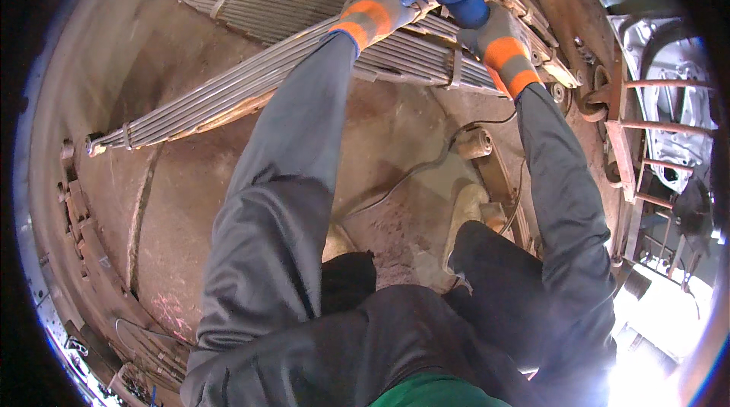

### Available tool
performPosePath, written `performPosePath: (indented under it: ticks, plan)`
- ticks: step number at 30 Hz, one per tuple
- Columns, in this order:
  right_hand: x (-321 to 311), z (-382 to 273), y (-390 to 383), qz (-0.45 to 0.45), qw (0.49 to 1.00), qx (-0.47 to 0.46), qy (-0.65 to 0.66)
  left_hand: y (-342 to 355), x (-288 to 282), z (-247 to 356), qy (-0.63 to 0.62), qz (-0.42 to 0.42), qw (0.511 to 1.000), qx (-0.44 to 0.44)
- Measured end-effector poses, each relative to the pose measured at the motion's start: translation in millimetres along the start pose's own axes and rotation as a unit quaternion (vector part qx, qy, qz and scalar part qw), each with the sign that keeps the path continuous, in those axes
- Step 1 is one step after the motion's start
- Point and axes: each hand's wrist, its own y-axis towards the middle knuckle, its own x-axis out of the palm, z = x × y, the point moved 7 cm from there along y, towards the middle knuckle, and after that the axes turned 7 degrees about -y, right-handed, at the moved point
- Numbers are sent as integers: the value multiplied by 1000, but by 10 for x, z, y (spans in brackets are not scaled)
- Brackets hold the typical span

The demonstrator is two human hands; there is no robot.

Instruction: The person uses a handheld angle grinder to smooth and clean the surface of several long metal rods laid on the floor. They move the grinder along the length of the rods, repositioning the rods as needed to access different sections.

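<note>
A blue angle grinder (465, 4) with a grey metal head is held at the top of the view, over the end of a leaf spring pack. My left hand (374, 12), in a grey and orange glove, is closed around its blue side handle. Wrapped round the blue body is my right hand (498, 41), in a matching glove. Beneath my left forearm a long leaf spring (220, 97) runs from lower left to upper right. The grinder's disc cannot be made out, nor whether it touches the metal.
More leaf spring packs (266, 0) lie stacked beyond. A dark cable (411, 171) trails over the dirty floor near my boots (464, 213). Rusty parts (93, 236) line the left side. On the right stand a rusty metal rack (622, 145) and a silver panel (669, 103).
</note>
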Motion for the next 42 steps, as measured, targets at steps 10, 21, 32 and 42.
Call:
performPosePath:
  ticks: [10, 21, 32, 42]
  plan:
    - [10, 291, -547, 16, 999, 17, 29, -241, 467, -3, 20, 48, 995, 89]
    - [324, -395, -737, -70, 972, -106, 197, -968, -740, -40, 178, -75, 981, 34]
    - [591, -495, -11, -201, 878, -214, 378, -79, -671, -98, 362, -172, 910, 105]
    - [596, -196, -50, -189, 894, -179, 365, -310, -411, 35, 302, -172, 931, 111]
